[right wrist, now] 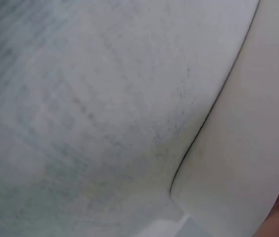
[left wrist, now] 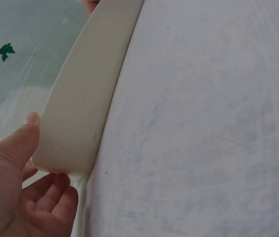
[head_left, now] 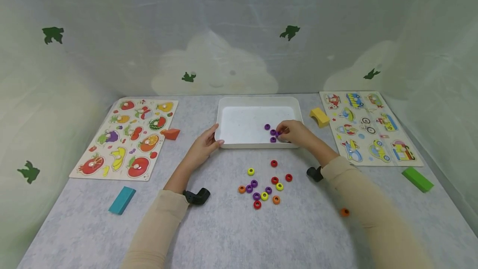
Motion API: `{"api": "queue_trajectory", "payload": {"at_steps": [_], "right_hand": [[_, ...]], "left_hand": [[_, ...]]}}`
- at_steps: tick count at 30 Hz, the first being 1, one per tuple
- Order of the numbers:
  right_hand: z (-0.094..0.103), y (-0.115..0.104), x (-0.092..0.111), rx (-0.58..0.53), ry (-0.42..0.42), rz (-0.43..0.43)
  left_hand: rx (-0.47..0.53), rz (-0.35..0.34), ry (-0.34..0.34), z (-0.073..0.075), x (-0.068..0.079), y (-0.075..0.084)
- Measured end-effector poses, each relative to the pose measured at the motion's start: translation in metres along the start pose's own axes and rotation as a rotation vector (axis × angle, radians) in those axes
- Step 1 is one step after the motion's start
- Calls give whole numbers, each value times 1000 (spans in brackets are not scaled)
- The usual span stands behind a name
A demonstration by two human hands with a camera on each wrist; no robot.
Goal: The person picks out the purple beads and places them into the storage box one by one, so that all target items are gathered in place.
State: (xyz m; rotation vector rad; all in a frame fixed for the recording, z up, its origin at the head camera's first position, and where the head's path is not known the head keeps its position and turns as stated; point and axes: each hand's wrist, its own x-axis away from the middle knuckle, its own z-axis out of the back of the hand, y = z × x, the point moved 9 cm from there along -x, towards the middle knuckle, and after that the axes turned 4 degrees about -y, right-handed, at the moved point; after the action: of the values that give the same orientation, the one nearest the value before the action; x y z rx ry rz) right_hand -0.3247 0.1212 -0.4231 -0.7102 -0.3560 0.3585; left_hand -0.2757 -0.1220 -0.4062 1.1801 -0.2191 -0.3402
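A shallow white tray point(head_left: 257, 102) stands at the back of the table. My left hand point(head_left: 201, 147) grips its front left corner, thumb at the front rim and fingers round the side; the left wrist view shows this hand point(left wrist: 36, 182) close on the tray's corner point(left wrist: 70, 133). Inside the tray's right half, several purple beads point(head_left: 267, 127) lie together. My right hand point(head_left: 296, 133) reaches over the front wall and pinches a purple bead point(head_left: 278, 134) with its fingertips, low beside the others. In the right wrist view the tray wall point(right wrist: 238, 133) hides most of that hand.
Loose red, yellow, orange and purple beads point(head_left: 256, 196) lie in front of the tray; one orange bead point(head_left: 345, 212) sits by the right sleeve. A fruit puzzle board point(head_left: 128, 138) is at left, a vehicle board point(head_left: 369, 130) at right. Yellow point(head_left: 319, 117), green point(head_left: 417, 179), teal point(head_left: 122, 200) and orange blocks lie around.
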Motion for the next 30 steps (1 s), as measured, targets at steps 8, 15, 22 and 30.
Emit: {"api": "queue_trajectory", "payload": {"at_steps": [8,15,22,30], "right_hand": [[0,-8,5,40,35,17],[-14,-57,40,-48,54,313],[-65,-88,68,-89,-159,433],[-105,-87,71,-20,-297,428]], "left_hand": [[9,-4,3,1,-5,-13],[-16,5,16,3,-10,-30],[-9,1,13,3,-10,-31],[28,0,15,3,-6,-18]]}}
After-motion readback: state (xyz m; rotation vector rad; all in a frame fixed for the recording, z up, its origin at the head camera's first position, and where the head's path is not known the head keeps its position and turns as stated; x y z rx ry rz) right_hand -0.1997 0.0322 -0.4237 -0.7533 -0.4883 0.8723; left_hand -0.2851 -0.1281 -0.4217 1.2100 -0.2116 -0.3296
